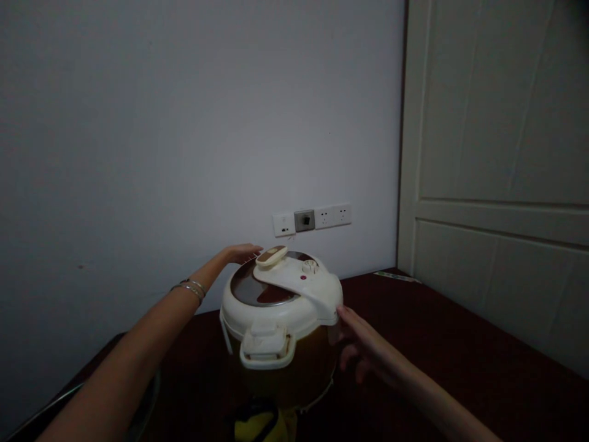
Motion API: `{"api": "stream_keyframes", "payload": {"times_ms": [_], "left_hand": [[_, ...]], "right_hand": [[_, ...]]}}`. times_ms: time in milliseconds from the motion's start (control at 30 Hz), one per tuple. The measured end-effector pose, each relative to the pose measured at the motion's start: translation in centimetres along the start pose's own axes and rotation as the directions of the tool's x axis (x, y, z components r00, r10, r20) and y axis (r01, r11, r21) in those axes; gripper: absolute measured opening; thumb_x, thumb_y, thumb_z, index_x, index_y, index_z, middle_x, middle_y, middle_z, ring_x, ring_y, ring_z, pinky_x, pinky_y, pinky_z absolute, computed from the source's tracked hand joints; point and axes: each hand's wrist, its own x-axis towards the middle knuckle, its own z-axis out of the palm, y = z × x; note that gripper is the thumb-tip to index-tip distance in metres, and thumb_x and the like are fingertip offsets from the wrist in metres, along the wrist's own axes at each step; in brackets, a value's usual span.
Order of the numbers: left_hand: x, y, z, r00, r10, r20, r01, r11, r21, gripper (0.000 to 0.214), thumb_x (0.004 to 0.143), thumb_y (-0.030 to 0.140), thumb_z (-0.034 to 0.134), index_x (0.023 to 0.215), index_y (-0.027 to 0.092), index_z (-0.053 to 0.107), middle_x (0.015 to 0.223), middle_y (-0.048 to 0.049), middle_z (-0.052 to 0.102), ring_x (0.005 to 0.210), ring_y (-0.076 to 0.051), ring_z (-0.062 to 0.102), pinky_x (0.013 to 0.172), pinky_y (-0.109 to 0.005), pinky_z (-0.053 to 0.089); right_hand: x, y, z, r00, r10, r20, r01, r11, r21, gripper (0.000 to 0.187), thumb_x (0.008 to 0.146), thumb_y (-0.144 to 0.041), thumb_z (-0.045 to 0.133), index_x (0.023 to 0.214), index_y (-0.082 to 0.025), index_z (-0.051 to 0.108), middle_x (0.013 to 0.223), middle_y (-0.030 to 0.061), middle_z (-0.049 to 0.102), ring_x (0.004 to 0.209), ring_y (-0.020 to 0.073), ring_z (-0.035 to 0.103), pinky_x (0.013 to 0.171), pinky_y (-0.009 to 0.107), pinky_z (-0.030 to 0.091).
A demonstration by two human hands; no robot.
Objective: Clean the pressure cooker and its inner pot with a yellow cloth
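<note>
Between unclenched right hand (pixel 361 341) and left hand (pixel 242 252), grip unseen, the cooker (pixel 301 325) stands upright, handle (pixel 267 350) nearside.

Can read no text, brand or number on the cooker (pixel 276 318), nor on the wall sockets (pixel 333 216) behind it.

Left hand (pixel 243 252), right hand (pixel 356 344): bare; left forearm (pixel 142 341): thin silver-toned bangles (pixel 191 286), stacked, rounded, glossy.

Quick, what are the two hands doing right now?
Left hand: at the far left side of the round brown cooker with a white plastic lid; grip can't be told.
Right hand: open, by the cooker's right side.
</note>
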Motion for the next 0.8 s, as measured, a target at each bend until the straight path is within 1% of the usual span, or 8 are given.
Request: {"api": "stream_keyframes", "payload": {"times_ms": [100, 167, 267, 333, 433, 600, 700, 800], "left_hand": [[1.1, 0.1, 0.9, 0.982, -0.063, 0.176, 0.076, 0.995, -0.068, 0.026, 0.077, 0.040, 0.056, 0.084, 0.018, 0.068, 0.075, -0.0082, 0.072, 0.079, -0.024, 0.065, 0.072, -0.033, 0.050], [1.5, 0.1, 1.2, 0.962, -0.099, 0.253, 0.136, 0.981, -0.136, 0.026, 0.077, 0.041, 0.058, 0.083, 0.018, 0.069, 0.076, -0.0088, 0.073, 0.079, -0.025, 0.066, 0.073, -0.034, 0.050], [1.8, 0.0, 1.3, 0.933, -0.084, 0.350, 0.184, 0.947, -0.263, 0.030, 0.079, 0.043, 0.057, 0.084, 0.016, 0.069, 0.079, -0.0098, 0.073, 0.077, -0.024, 0.066, 0.075, -0.033, 0.050], [2.0, -0.2, 1.3, 0.915, -0.059, 0.399, 0.206, 0.918, -0.339, 0.036, 0.083, 0.046, 0.052, 0.086, 0.015, 0.069, 0.081, -0.0101, 0.073, 0.077, -0.022, 0.065, 0.078, -0.033, 0.049], [1.9, -0.8, 1.1, 0.911, -0.060, 0.408, 0.234, 0.890, -0.391, 0.049, 0.086, 0.055, 0.042, 0.086, 0.014, 0.069, 0.081, -0.0104, 0.073, 0.076, -0.020, 0.065, 0.081, -0.033, 0.049], [2.2, -1.7, 1.0, 0.895, -0.040, 0.444, 0.233, 0.891, -0.390, 0.062, 0.078, 0.070, 0.040, 0.084, 0.016, 0.070, 0.079, -0.0092, 0.073, 0.075, -0.023, 0.064, 0.080, -0.035, 0.049], [2.9, -2.4, 0.8, 0.889, -0.041, 0.456, 0.239, 0.891, -0.386, 0.066, 0.080, 0.070, 0.033, 0.085, 0.015, 0.070, 0.078, -0.0094, 0.073, 0.075, -0.024, 0.064, 0.081, -0.034, 0.048], [3.2, -3.2, 0.0, 0.901, -0.064, 0.430, 0.240, 0.897, -0.370, 0.070, 0.082, 0.070, 0.027, 0.083, 0.013, 0.069, 0.074, -0.0110, 0.072, 0.074, -0.025, 0.064, 0.081, -0.034, 0.048]], "right_hand": [[-0.1, -0.2, 0.5, 1.000, 0.000, 0.010, 0.000, 1.000, 0.006, 0.059, 0.085, -0.064, 0.037, 0.132, -0.030, 0.029, 0.097, 0.0075, 0.055, 0.056, 0.0151, 0.063, 0.029, 0.019, 0.041], [-0.1, -0.3, 0.8, 1.000, -0.001, -0.008, 0.001, 1.000, 0.002, 0.059, 0.084, -0.064, 0.041, 0.131, -0.030, 0.029, 0.097, 0.0070, 0.054, 0.058, 0.0159, 0.064, 0.028, 0.019, 0.041], [0.2, -0.3, 1.2, 0.998, -0.010, -0.057, 0.010, 1.000, -0.001, 0.056, 0.084, -0.062, 0.045, 0.128, -0.028, 0.033, 0.089, 0.0042, 0.054, 0.058, 0.0154, 0.062, 0.028, 0.018, 0.040], [0.4, 0.0, 1.3, 0.995, -0.034, -0.091, 0.035, 0.999, 0.009, 0.055, 0.084, -0.060, 0.046, 0.126, -0.027, 0.036, 0.082, 0.0023, 0.053, 0.056, 0.0147, 0.061, 0.028, 0.018, 0.041], [0.8, 0.5, 1.6, 0.987, -0.068, -0.144, 0.075, 0.996, 0.043, 0.056, 0.083, -0.059, 0.048, 0.126, -0.025, 0.037, 0.077, 0.0004, 0.051, 0.054, 0.0140, 0.059, 0.027, 0.019, 0.041], [0.9, 0.8, 2.0, 0.977, -0.086, -0.193, 0.101, 0.992, 0.073, 0.057, 0.082, -0.057, 0.052, 0.126, -0.023, 0.041, 0.076, 0.0006, 0.052, 0.049, 0.0124, 0.056, 0.026, 0.019, 0.040], [1.3, 0.7, 1.9, 0.974, -0.098, -0.206, 0.120, 0.988, 0.094, 0.055, 0.082, -0.056, 0.053, 0.125, -0.022, 0.043, 0.073, 0.0002, 0.052, 0.048, 0.0117, 0.054, 0.027, 0.019, 0.040], [2.4, 0.4, 1.2, 0.965, -0.131, -0.227, 0.162, 0.979, 0.125, 0.052, 0.081, -0.058, 0.054, 0.119, -0.022, 0.048, 0.067, -0.0019, 0.050, 0.046, 0.0098, 0.049, 0.029, 0.018, 0.040]]}}
